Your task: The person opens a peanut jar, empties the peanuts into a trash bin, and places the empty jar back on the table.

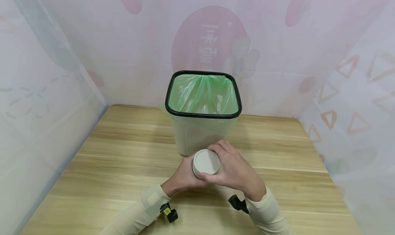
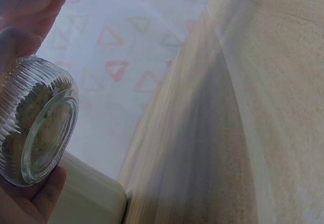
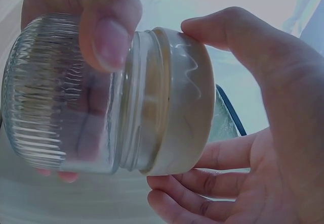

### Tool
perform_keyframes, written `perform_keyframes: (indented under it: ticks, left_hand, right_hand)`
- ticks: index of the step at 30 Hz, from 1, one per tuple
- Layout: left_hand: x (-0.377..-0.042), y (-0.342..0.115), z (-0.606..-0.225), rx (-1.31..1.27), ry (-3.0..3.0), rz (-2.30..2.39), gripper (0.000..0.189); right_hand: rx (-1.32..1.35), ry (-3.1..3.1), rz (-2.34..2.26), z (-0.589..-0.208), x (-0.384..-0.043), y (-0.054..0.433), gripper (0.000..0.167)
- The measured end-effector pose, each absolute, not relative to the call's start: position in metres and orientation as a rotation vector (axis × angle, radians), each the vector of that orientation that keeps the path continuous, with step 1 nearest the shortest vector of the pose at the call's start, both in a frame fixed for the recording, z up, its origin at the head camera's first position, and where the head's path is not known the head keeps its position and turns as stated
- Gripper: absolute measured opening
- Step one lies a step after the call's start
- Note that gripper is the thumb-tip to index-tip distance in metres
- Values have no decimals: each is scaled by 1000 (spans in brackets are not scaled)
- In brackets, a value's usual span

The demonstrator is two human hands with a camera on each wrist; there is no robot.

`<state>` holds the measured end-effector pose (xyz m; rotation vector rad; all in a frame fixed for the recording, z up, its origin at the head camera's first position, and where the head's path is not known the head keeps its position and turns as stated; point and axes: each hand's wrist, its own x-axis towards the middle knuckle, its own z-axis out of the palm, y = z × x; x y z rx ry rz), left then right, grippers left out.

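Observation:
A ribbed clear glass jar (image 3: 45, 92) with a pale cream lid (image 1: 207, 162) is held in front of the bin, tipped toward the head camera. My left hand (image 1: 185, 175) grips the glass body, thumb across its side. Round the lid's edge, my right hand (image 1: 236, 166) has its thumb on one side and fingers on the other. Screw threads show in the right wrist view between the glass and the lid, which sits over the mouth. Brownish lumps (image 2: 33, 105) are visible through the jar's base in the left wrist view.
Just beyond the hands stands a whitish bin (image 1: 197, 135) with a black rim (image 1: 203, 116) and a green plastic liner (image 1: 205, 94). The wooden table (image 1: 123, 152) is enclosed by printed pale curtains (image 1: 123, 56) at the back and sides.

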<state>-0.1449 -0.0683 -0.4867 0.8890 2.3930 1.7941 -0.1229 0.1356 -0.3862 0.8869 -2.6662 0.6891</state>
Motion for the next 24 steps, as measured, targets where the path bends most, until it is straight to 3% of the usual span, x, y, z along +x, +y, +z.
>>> perform_keyframes:
  ticks: [24]
  left_hand:
    - [-151,-73,-483,820,2490,1776,79]
  right_hand:
    - [884,-2630,690,-382,-123,142,65]
